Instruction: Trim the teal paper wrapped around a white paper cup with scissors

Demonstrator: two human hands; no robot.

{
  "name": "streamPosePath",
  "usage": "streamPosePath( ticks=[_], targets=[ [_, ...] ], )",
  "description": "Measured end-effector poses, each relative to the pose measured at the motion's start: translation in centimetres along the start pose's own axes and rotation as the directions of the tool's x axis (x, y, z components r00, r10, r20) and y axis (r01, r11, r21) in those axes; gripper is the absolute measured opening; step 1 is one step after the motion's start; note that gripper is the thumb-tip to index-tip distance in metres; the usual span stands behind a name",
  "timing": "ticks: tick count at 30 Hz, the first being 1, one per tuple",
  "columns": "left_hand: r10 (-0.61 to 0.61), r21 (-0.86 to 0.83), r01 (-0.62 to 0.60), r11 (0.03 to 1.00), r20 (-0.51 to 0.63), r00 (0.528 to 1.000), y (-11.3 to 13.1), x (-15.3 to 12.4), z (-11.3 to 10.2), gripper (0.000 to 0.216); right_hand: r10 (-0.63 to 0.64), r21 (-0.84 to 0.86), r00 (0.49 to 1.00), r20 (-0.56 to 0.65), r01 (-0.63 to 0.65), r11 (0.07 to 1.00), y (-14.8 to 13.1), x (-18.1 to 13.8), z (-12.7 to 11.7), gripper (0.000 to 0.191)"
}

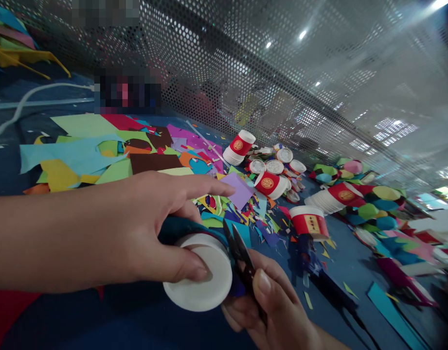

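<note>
My left hand [147, 214] reaches in from the left and grips a white paper cup [209, 294], its thumb pressed on the round white end and its index finger stretched out beyond. Dark teal paper [180, 227] lies around the side of the cup, partly hidden by the hand. In my right hand [278, 301] is a pair of scissors [241, 250] with dark handles. Their blades point up and are slightly parted, close beside the cup and the teal paper's edge. Whether the blades touch the paper, I cannot tell.
Coloured paper sheets [88, 146] and scraps [267, 228] cover the blue surface ahead. Red-and-white paper cups [309, 221] stand and lie to the right, near a glue gun [329, 287] with a cord. A perforated metal panel [209, 73] rises behind.
</note>
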State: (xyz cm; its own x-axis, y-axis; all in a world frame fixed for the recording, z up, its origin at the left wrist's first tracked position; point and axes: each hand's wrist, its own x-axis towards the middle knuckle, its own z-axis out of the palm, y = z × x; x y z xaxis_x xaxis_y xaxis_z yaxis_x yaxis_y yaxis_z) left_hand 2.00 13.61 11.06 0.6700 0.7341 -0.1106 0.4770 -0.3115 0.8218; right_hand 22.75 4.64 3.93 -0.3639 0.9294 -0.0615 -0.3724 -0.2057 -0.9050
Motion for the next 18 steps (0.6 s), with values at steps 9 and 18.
streamPosePath(
  ticks=[9,18],
  targets=[
    [0.042,-0.004,-0.042,0.999,-0.046,0.998,-0.4,-0.2,-0.1,0.079,0.01,-0.208,1.0,0.006,-0.008,0.978,-0.6,-0.2,-1.1,0.041],
    [0.083,0.119,-0.076,0.99,-0.059,0.995,-0.9,0.0,0.0,0.078,0.07,-0.135,0.997,0.03,-0.065,0.989,-0.3,-0.1,-0.9,0.041]
  ],
)
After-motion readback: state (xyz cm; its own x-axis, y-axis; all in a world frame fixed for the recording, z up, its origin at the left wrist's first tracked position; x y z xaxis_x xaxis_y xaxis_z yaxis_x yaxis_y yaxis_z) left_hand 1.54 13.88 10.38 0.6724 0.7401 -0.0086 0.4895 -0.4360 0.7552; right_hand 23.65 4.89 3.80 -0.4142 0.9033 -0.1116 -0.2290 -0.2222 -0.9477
